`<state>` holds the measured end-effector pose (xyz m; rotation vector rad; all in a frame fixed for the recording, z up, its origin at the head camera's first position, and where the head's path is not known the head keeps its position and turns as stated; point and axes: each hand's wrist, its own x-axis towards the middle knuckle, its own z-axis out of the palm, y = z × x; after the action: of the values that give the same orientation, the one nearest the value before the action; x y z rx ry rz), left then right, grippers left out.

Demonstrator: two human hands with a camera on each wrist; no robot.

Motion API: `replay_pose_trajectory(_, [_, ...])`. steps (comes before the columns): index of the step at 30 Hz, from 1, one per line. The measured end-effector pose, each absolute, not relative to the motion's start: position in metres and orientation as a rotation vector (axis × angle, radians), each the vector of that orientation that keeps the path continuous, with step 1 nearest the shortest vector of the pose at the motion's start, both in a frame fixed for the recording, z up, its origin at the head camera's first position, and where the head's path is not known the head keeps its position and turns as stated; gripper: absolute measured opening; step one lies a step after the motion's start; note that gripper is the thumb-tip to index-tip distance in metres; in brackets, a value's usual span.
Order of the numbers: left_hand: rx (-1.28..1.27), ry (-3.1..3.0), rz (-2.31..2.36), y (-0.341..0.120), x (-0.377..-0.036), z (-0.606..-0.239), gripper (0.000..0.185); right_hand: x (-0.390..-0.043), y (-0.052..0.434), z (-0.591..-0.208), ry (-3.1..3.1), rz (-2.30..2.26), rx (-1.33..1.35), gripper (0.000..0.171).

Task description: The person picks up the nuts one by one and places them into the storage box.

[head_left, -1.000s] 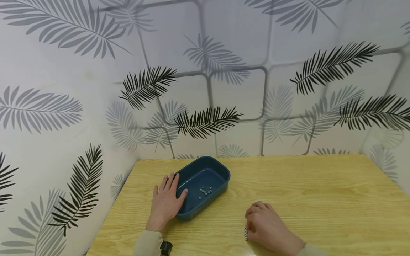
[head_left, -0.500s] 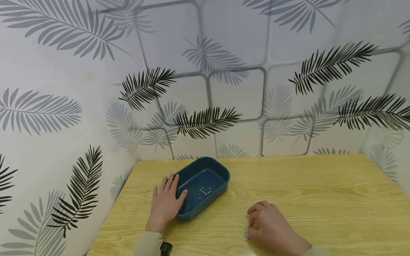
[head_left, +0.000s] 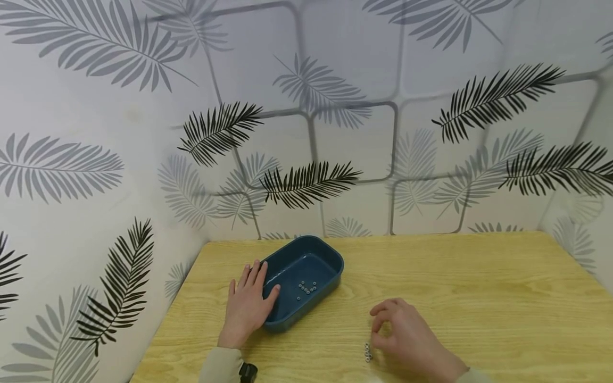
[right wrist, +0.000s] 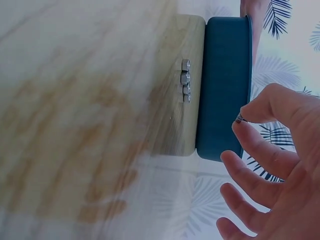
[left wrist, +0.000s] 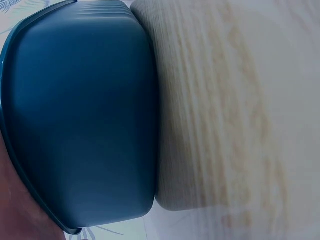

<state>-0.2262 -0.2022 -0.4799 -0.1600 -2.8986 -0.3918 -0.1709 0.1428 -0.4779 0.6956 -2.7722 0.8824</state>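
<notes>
A dark blue oblong tray (head_left: pixel 330 255) sits on the wooden table with several small metal nuts (head_left: pixel 307 287) inside. My left hand (head_left: pixel 249 303) lies flat against the tray's left side, fingers straight and thumb on the rim; the left wrist view shows the tray's outer wall (left wrist: pixel 85 120). My right hand (head_left: pixel 407 332) hovers over the table to the right, pinching one small metal nut (right wrist: pixel 239 119) between thumb and forefinger. A short row of nuts (head_left: pixel 367 351) (right wrist: pixel 185 80) lies on the table just left of that hand.
The wooden table (head_left: pixel 479 287) stands in a corner of walls papered with leaf patterns. A small black object (head_left: pixel 248 371) sits by my left sleeve at the table's front edge.
My right hand has lifted off the row of nuts and shifted slightly right, with one nut pinched in its fingertips. The left hand and tray have not moved.
</notes>
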Motion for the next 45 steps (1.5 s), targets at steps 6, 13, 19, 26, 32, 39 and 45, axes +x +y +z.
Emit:
replay_pose_trajectory(6, [-0.154,-2.902,-0.393,-0.203,-0.227,-0.480,0.069,-0.175,0.141,-0.480,-2.660,0.887,0.677,0.023])
replay_pose_trajectory(13, [-0.147,-2.923,-0.393,-0.205,-0.228,-0.478,0.070,-0.184,0.138,-0.478,-2.637,1.010,0.593,0.024])
replay_pose_trajectory(19, [-0.167,-2.889,-0.394,-0.206,-0.230,-0.475,0.070,-0.191,0.130,-0.470,-2.654,1.099,0.505,0.023])
replay_pose_trajectory(26, [-0.166,-2.890,-0.378,-0.206,-0.232,-0.473,0.069,-0.195,0.123,-0.466,-2.630,1.187,0.455,0.019])
replay_pose_trajectory(32, [-0.158,-2.910,-0.379,-0.205,-0.231,-0.475,0.070,-0.200,0.119,-0.465,-2.585,1.198,0.440,0.015])
replay_pose_trajectory(39, [-0.161,-2.915,-0.396,-0.203,-0.229,-0.479,0.069,-0.205,0.111,-0.462,-2.558,1.247,0.433,0.015])
replay_pose_trajectory(45, [-0.163,-2.897,-0.416,-0.203,-0.227,-0.481,0.067,-0.211,0.101,-0.459,-2.542,1.257,0.425,0.014])
